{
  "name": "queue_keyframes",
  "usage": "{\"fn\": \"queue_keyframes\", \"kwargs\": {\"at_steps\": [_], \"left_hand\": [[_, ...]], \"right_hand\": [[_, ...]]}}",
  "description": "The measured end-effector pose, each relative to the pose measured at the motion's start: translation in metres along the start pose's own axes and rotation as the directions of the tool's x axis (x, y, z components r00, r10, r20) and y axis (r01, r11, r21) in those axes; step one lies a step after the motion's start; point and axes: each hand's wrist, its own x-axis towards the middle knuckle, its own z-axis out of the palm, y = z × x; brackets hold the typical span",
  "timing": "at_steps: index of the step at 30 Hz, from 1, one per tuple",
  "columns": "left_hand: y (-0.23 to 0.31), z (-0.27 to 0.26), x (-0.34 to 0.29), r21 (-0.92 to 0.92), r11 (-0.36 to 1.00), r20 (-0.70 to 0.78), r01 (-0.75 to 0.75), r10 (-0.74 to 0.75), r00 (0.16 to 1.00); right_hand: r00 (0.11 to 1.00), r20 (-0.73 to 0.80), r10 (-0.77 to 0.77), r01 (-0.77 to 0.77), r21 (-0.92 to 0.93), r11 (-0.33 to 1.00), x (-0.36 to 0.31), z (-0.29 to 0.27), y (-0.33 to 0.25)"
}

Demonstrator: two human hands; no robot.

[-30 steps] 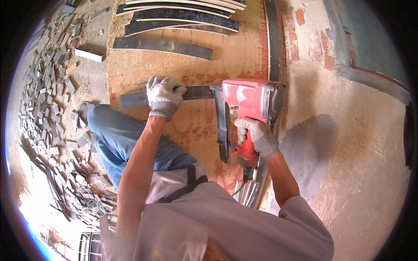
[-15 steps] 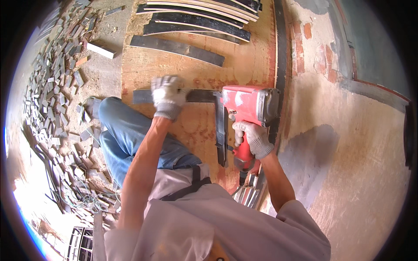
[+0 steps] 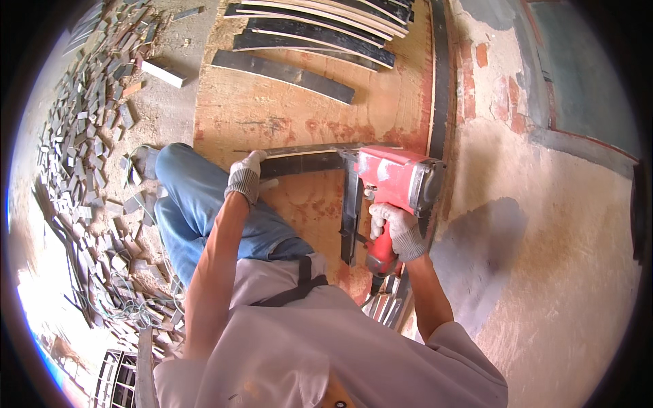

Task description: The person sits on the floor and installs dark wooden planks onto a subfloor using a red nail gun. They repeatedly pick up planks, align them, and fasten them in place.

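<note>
My left hand (image 3: 246, 175), in a pale knitted glove, has its fingers closed around the left end of a black-faced wooden strip (image 3: 303, 162). A pale line runs along the strip's length. My right hand (image 3: 398, 228), gloved too, grips the handle of a red nail gun (image 3: 394, 173). The gun's nose and its long black magazine (image 3: 351, 211) hang to the left of its body. Its nose is over or against the strip's right part; the exact contact is hidden. The strip's far right end is partly hidden behind the gun.
More black strips (image 3: 282, 75) lie across the wooden board (image 3: 272, 122) beyond my hands. Many small offcuts (image 3: 88, 163) cover the floor at left. A patchy wall (image 3: 544, 272) rises on the right. Narrow pieces (image 3: 388, 302) lie below the gun, and a dark crate (image 3: 115, 381) stands at lower left.
My left hand has come left and nearer to me, from above the strip's middle to its left end. The strip now shows a pale line along it. The nail gun has shifted slightly right and nearer.
</note>
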Motion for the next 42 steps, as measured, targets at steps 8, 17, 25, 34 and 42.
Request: {"fn": "queue_keyframes", "kwargs": {"at_steps": [8,17,25,34,42], "left_hand": [[-0.016,-0.003,0.001,-0.080,0.996,0.173,-0.028,0.042,0.984],[-0.008,0.001,-0.002,-0.105,0.985,0.185,0.136,-0.115,0.976],[-0.016,-0.002,0.030,-0.041,0.996,0.202,0.075,-0.065,0.977],[-0.072,-0.040,0.116,0.487,0.510,0.470,-0.709,0.531,0.705],[-0.101,-0.048,0.148,0.277,0.614,0.483,-0.740,0.577,0.659]], "right_hand": [[0.994,0.098,-0.042,0.064,-0.232,0.971,-0.007,0.005,0.015],[0.985,0.150,-0.080,0.121,-0.288,0.950,0.002,0.016,0.016],[0.986,0.135,-0.098,0.128,-0.237,0.963,0.002,0.019,0.020],[0.981,0.159,-0.114,0.152,-0.246,0.957,-0.002,0.018,0.024],[0.970,0.241,-0.002,0.085,-0.332,0.940,-0.007,0.052,0.021]]}}
